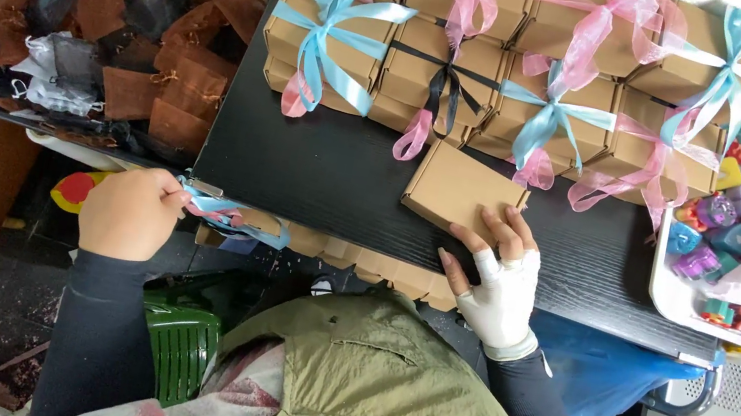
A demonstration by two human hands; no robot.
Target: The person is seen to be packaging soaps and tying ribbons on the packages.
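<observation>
While clutching ribbon [223,209], left hand [132,210] fisted.

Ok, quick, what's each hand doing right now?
Left hand: closed on a light blue ribbon.
Right hand: open, fingers resting on the plain cardboard box.

Matt cardboard box [461,190], seemingly satin ribbon [223,209]

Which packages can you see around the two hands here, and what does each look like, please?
Plain box: brown cardboard, flat, unribboned, under the right hand.
Ribboned boxes: brown, stacked behind, blue, pink, black bows.
Ribbon: light blue, in the left hand.
Pouches: brown and grey, left tray.
</observation>
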